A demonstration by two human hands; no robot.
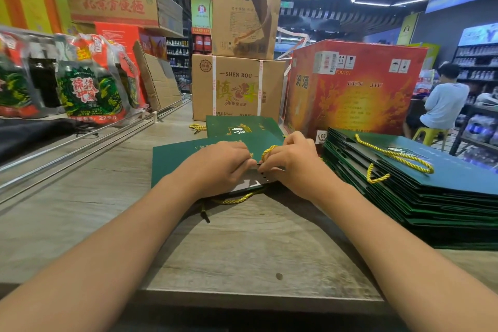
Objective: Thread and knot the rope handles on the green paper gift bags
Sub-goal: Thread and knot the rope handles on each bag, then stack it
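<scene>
A flat green paper gift bag (172,162) lies on the wooden table in front of me. My left hand (221,164) and my right hand (291,162) meet over its near edge, fingertips pinched together. A loop of yellow twisted rope (268,152) rises between them, pinched by my right hand. What my left fingertips pinch, rope or bag edge, is not clear. The rope's other end (237,199) trails out under the bag toward me, ending in a dark tip. A second green bag (242,127) lies behind.
A tall stack of green bags (431,197) with yellow rope handles sits at right. Cardboard boxes (237,86) and a red carton (355,89) stand behind. Snack packs (89,89) line the left. A person sits on a stool (442,108) at far right.
</scene>
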